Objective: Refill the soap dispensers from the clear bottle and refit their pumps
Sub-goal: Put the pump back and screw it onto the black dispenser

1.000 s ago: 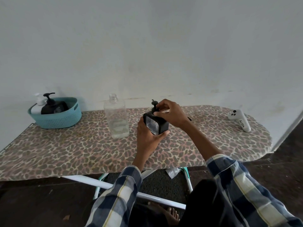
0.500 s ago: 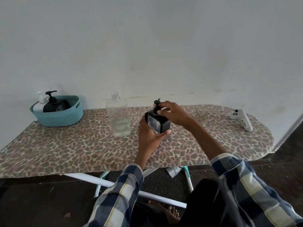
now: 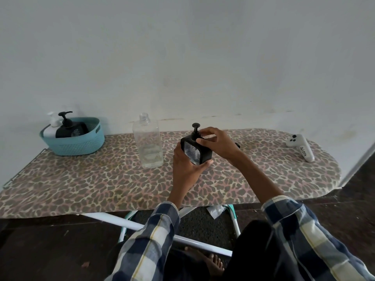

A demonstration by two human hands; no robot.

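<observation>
- The left hand cupped the square black dispenser from below and behind, fingers clenched round its base — a steadying hold, held just above the leopard-print bench.
- The right hand pinched the collar at the foot of the pump, fingertips closed on it; I judged this was the pump being screwed home.
- The clear bottle stood upright and uncapped just left of the hands, nearly empty, kept within reach for pouring.
- Two more dispensers, one black and one white, sat in the teal basket at the far left — well apart, pumps on.
- A white controller lay at the right end, out of the way.
</observation>
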